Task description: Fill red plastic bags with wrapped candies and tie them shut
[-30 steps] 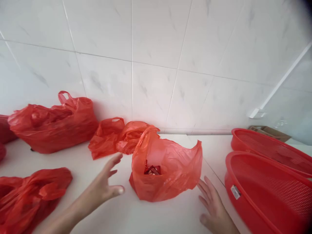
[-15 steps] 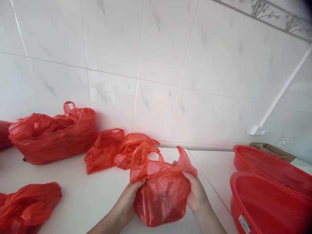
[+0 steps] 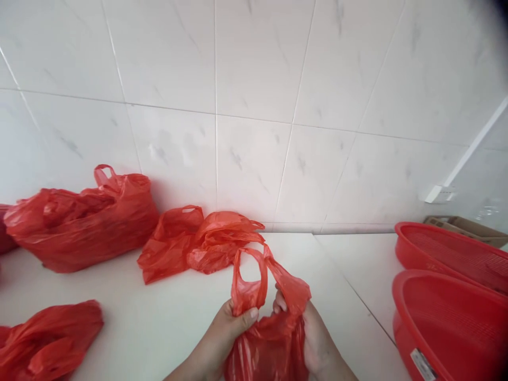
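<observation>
Between my two hands is a red plastic carrier bag (image 3: 270, 346) with something inside that I cannot make out; its lower end runs out of the picture. My left hand (image 3: 226, 336) is closed on the left side of its neck, thumb across the front, below an upright loop handle. My right hand (image 3: 307, 328) grips the other side, its fingers curled behind the second handle, which flops over to the right. Just beyond my hands, two crumpled red bags (image 3: 216, 241) lie on the white table (image 3: 143, 317).
A large, full red bag (image 3: 91, 227) stands against the tiled wall at the left, with another red bag (image 3: 51, 338) nearer me. Two red plastic baskets (image 3: 416, 312) stand at the right, a cardboard box (image 3: 472, 228) behind them. A socket (image 3: 440, 194) is on the wall.
My hands have come closer together and gathered the bag's neck, which was spread wider before. The bag sits lower in view. The head view has turned slightly.
</observation>
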Demonstrator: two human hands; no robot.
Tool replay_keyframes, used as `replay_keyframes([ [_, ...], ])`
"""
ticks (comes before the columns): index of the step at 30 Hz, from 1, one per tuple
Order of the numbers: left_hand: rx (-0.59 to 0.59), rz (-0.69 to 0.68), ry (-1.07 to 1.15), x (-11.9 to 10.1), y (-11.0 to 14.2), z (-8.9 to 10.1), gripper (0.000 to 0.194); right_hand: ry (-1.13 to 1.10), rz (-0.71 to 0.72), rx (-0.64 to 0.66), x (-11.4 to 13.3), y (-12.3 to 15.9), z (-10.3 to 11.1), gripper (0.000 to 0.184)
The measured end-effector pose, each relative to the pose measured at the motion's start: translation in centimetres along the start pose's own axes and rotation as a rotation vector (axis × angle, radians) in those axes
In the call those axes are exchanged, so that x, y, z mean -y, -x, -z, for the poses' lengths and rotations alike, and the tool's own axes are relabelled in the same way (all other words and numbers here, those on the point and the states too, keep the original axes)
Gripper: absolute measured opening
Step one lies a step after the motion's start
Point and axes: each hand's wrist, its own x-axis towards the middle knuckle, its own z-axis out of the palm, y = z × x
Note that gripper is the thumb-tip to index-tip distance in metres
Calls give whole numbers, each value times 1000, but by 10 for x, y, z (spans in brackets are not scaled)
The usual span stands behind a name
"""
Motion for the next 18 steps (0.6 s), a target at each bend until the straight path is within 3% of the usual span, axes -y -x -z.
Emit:
replay_keyframes([
  [3,-152,17,52,0,0,8,18,-28,-67,33,5,1,6,20],
  [5,-191,35,144,-1,-2,13,22,-84,-97,66,11,2,9,16],
  [9,-124,65,298,-3,-4,16,28,-154,-98,128,18,5,9,7],
  [14,-100,47,282,1,-3,11,41,-99,-105,280,11,12,-7,25],
  [18,-19,-62,133,1,2,3,33,140,-85,76,3,15,-26,21],
])
